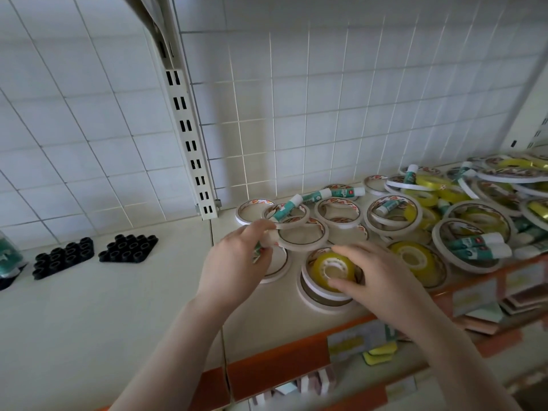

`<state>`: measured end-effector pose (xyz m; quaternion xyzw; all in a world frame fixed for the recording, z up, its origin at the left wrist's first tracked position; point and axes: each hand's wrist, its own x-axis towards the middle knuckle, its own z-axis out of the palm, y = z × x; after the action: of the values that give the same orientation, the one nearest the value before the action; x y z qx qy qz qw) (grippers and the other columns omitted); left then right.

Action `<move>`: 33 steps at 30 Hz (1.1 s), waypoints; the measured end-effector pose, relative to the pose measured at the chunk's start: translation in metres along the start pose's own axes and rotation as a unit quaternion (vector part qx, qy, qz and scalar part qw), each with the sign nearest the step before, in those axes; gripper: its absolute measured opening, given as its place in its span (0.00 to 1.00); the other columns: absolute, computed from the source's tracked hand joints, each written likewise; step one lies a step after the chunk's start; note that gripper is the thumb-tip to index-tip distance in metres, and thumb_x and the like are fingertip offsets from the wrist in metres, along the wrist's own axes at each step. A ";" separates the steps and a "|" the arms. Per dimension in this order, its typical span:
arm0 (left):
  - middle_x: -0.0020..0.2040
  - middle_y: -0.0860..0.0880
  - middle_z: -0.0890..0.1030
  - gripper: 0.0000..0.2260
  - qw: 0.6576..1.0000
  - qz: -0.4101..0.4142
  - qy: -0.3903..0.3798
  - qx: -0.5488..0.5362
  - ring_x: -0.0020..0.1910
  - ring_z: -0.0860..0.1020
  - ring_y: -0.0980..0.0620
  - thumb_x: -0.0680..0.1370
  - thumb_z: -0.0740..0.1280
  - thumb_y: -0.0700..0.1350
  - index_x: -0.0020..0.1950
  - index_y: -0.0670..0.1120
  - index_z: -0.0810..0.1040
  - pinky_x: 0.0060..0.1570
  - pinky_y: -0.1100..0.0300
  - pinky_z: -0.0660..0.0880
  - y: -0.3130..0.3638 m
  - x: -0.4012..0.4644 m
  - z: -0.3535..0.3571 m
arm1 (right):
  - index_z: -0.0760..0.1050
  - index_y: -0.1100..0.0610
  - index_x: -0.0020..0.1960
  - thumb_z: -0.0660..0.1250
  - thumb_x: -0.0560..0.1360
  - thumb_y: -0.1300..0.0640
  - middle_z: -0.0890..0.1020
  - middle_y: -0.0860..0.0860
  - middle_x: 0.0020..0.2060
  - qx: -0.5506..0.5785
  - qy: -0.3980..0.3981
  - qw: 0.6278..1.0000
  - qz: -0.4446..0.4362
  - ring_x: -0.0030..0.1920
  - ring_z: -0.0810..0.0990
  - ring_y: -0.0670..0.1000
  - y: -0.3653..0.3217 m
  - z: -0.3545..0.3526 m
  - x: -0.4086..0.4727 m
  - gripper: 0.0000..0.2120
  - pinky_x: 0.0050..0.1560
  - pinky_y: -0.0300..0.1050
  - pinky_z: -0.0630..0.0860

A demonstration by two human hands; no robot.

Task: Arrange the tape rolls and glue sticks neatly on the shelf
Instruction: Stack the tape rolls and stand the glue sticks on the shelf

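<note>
A cream shelf [118,307] carries a jumble of thin white tape rolls, yellow tape rolls and teal-and-white glue sticks on its right half. My left hand [234,262] grips a glue stick [268,238], its white cap poking out above the fingers, next to a white tape ring [302,241]. My right hand [382,274] holds a yellow tape roll [332,269] by its rim, with thumb and fingers curled round it; the roll sits on a stack of white tape rolls [320,298]. More glue sticks [477,246] lie at the right.
Two black plastic holder trays [63,258] [129,246] stand on the shelf's left side, with a teal-filled container [9,256] at the far left edge. A slotted white upright [189,137] and wire grid back the shelf. An orange front rail [275,378] edges it.
</note>
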<state>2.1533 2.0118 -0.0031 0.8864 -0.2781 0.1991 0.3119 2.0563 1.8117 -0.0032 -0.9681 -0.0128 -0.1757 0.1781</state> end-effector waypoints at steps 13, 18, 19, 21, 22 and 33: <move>0.41 0.56 0.79 0.13 0.993 -0.036 0.051 -0.104 0.40 0.79 0.51 0.71 0.67 0.46 0.51 0.59 0.70 0.41 0.49 0.77 -0.011 -0.008 -0.001 | 0.76 0.57 0.57 0.68 0.70 0.46 0.77 0.49 0.50 -0.099 -0.169 0.981 0.009 0.50 0.77 0.49 -0.011 -0.014 0.034 0.20 0.51 0.47 0.76; 0.41 0.55 0.79 0.14 0.992 -0.037 0.052 -0.106 0.40 0.79 0.50 0.71 0.69 0.45 0.51 0.59 0.70 0.41 0.50 0.77 -0.012 -0.007 -0.001 | 0.71 0.46 0.64 0.66 0.73 0.49 0.75 0.45 0.53 -0.079 -0.130 0.988 -0.036 0.53 0.74 0.46 -0.012 -0.013 0.025 0.20 0.52 0.39 0.72; 0.41 0.55 0.79 0.13 0.992 -0.036 0.054 -0.107 0.40 0.79 0.50 0.71 0.68 0.46 0.52 0.59 0.70 0.41 0.50 0.78 -0.011 -0.007 -0.001 | 0.69 0.45 0.67 0.65 0.74 0.49 0.75 0.44 0.54 -0.082 -0.124 0.988 -0.043 0.54 0.73 0.46 -0.012 -0.013 0.024 0.21 0.53 0.39 0.72; 0.41 0.56 0.79 0.13 0.992 -0.037 0.052 -0.109 0.40 0.79 0.50 0.69 0.66 0.48 0.52 0.59 0.70 0.41 0.49 0.78 -0.011 -0.007 -0.001 | 0.69 0.44 0.67 0.63 0.75 0.51 0.74 0.44 0.56 -0.087 -0.112 0.988 -0.054 0.54 0.73 0.45 -0.011 -0.012 0.022 0.21 0.54 0.39 0.72; 0.41 0.56 0.79 0.13 0.992 -0.037 0.052 -0.109 0.40 0.79 0.50 0.69 0.66 0.49 0.52 0.59 0.70 0.41 0.49 0.77 -0.012 -0.007 -0.001 | 0.70 0.45 0.67 0.63 0.76 0.52 0.74 0.44 0.57 -0.081 -0.106 0.989 -0.057 0.52 0.73 0.43 -0.011 -0.011 0.022 0.20 0.53 0.38 0.71; 0.42 0.56 0.79 0.13 0.992 -0.039 0.053 -0.107 0.40 0.79 0.49 0.70 0.65 0.49 0.53 0.59 0.70 0.41 0.50 0.77 -0.011 -0.007 -0.002 | 0.68 0.46 0.69 0.70 0.72 0.49 0.73 0.42 0.61 -0.076 -0.144 0.986 -0.038 0.58 0.73 0.43 -0.011 -0.016 0.028 0.27 0.54 0.33 0.66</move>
<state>2.1548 2.0231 -0.0098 0.8464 -0.2459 0.2021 0.4270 2.0763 1.8154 0.0237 -0.9928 -0.0616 -0.0414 0.0935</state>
